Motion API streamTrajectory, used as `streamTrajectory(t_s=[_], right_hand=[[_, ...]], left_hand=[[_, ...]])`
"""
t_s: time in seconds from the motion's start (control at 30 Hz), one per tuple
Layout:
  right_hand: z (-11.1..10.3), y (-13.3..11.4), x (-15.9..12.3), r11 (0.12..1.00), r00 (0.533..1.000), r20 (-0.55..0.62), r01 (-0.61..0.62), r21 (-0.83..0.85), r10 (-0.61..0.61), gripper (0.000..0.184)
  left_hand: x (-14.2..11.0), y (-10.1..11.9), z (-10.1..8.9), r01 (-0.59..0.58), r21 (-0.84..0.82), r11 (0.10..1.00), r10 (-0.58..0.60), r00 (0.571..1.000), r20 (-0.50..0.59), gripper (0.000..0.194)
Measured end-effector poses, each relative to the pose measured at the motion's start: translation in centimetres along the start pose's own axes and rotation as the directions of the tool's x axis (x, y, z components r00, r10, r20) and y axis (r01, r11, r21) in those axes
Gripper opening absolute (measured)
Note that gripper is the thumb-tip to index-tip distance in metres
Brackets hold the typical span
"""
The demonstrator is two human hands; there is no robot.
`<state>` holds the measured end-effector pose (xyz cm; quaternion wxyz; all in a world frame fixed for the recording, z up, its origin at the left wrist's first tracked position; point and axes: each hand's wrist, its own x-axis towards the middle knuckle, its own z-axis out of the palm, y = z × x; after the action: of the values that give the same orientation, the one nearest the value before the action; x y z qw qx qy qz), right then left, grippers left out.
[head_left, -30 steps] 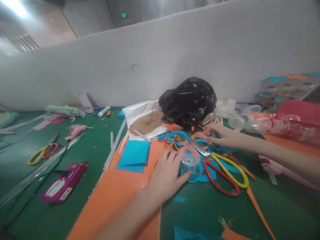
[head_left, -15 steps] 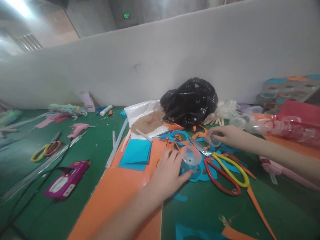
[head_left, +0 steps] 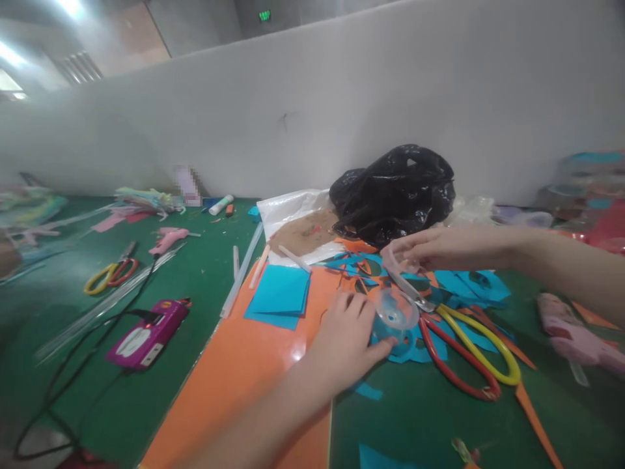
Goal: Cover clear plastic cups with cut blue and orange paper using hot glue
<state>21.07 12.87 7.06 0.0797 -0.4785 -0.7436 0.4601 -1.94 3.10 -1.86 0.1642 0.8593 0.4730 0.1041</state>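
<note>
My left hand (head_left: pixel 347 339) rests on the table, its fingers curled round a small clear plastic cup (head_left: pixel 394 316) that stands on blue paper scraps (head_left: pixel 415 348). My right hand (head_left: pixel 434 249) hovers just above and behind it, pinching a second clear plastic piece (head_left: pixel 396 263) by its rim. Large scissors with a red and a yellow handle (head_left: pixel 463 348) lie right of the cup, blades pointing toward my right hand. A big orange sheet (head_left: pixel 254 378) lies under my left forearm, with a stack of blue paper squares (head_left: pixel 280 293) on its far end.
A black plastic bag (head_left: pixel 395 192) sits by the white partition wall (head_left: pixel 312 111). On the green table, a purple glue gun (head_left: pixel 146 333) with a black cord lies left, small scissors (head_left: pixel 110 275) further left, a pink glue gun (head_left: pixel 576 339) at right.
My right hand has picked up a clear plastic piece from the pile at the right and carried it left toward the cup. My left hand kept hold of the cup. The camera shifted left.
</note>
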Motion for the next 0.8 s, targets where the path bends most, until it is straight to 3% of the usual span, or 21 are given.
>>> streamTrajectory(t_s=[0.07, 0.17, 0.27, 0.37, 0.47, 0.57, 0.63, 0.7, 0.8], right_hand=[[0.0, -0.4, 1.0, 0.995, 0.998, 0.047, -0.046, 0.088, 0.042, 0.044], [-0.7, -0.9, 3.0, 0.995, 0.998, -0.007, -0.057, 0.077, 0.058, 0.054], [-1.7, -2.1, 5.9, 0.996, 0.996, -0.086, 0.0, -0.084, -0.007, 0.051], [-2.2, -4.2, 10.0, 0.933, 0.978, -0.177, 0.041, -0.358, -0.111, 0.045], [-1.7, -5.9, 14.7, 0.75, 0.944, -0.172, 0.106, -0.653, -0.283, 0.044], [-0.6, -6.0, 18.9, 0.414, 0.903, -0.109, 0.081, -0.906, -0.415, 0.045], [-0.1, -5.4, 20.9, 0.284, 0.878, -0.084, 0.061, -0.957, -0.472, 0.048], [0.3, -4.5, 22.3, 0.322, 0.878, -0.116, 0.045, -0.946, -0.464, 0.049], [0.2, -3.3, 23.4, 0.478, 0.914, -0.184, 0.012, -0.878, -0.361, 0.048]], left_hand=[[0.0, -0.1, 0.0, -0.015, -0.003, 1.0, 0.015, 1.0, -0.006, 0.043], [-0.1, -0.1, 0.1, -0.033, -0.009, 0.999, 0.033, 0.999, 0.005, 0.044], [0.0, -0.2, 0.1, -0.035, -0.02, 0.999, 0.035, 0.999, 0.017, 0.045], [0.0, -0.3, 0.1, -0.025, -0.03, 0.999, 0.026, 0.999, 0.042, 0.048], [0.0, -0.5, 0.3, -0.048, -0.026, 0.999, 0.049, 0.998, 0.038, 0.051], [-0.2, -0.8, 0.8, -0.084, -0.024, 0.996, 0.084, 0.996, -0.017, 0.051], [-0.3, -0.9, 1.2, -0.098, -0.023, 0.995, 0.097, 0.994, -0.055, 0.051], [-0.4, -1.0, 1.6, -0.103, -0.021, 0.995, 0.101, 0.992, -0.082, 0.049], [-0.5, -1.0, 2.1, -0.113, -0.019, 0.993, 0.111, 0.988, -0.105, 0.048]])
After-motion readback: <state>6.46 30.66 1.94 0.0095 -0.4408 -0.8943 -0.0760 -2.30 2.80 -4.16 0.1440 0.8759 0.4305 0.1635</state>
